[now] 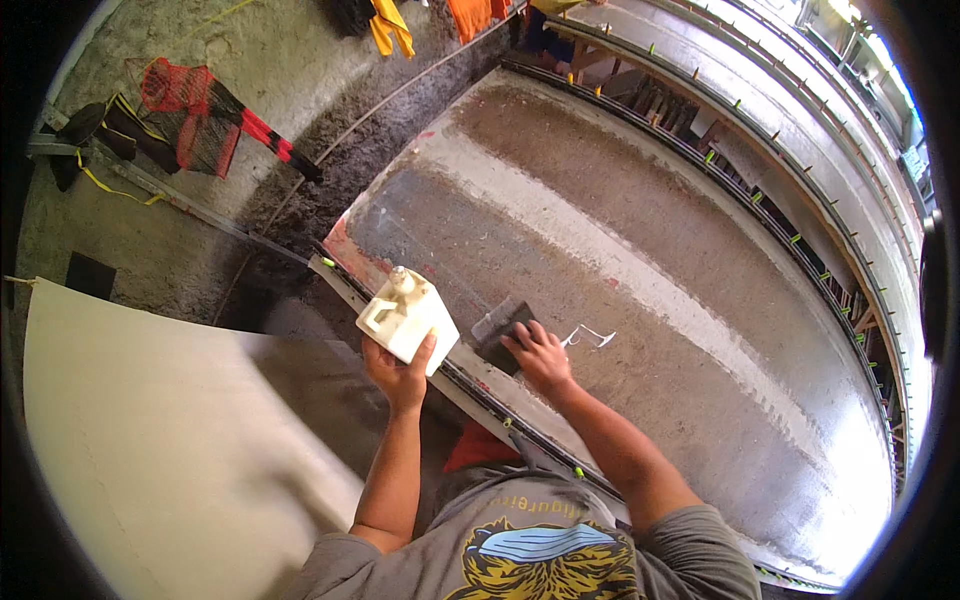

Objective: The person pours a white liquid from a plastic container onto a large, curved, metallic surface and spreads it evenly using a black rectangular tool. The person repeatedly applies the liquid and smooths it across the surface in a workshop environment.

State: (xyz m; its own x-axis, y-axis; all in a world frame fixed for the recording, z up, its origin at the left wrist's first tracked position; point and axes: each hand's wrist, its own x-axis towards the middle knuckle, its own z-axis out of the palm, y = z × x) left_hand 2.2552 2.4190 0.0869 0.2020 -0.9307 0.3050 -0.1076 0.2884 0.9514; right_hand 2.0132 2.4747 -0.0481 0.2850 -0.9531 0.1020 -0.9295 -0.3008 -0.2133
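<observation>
My left hand (398,378) grips a cream plastic jug (418,318) from below, its thumb up along the side. The jug has a moulded handle and a narrow neck, and it is tilted above the near edge of a long, stained work table (590,250). My right hand (540,357) is closed on a dark flat rectangular pad (497,330), which lies against the table surface. Just right of these fingers, a thin angular streak of white liquid (604,336) lies on the table. The underside of the pad is hidden.
A pale smooth sheet (170,420) spreads at the lower left. Beyond the table's far rail with small green clips (710,157) stand more long tables. Red netting (185,110) and dark cloths hang at the upper left, beside a rough wall. A person (550,30) stands at the top.
</observation>
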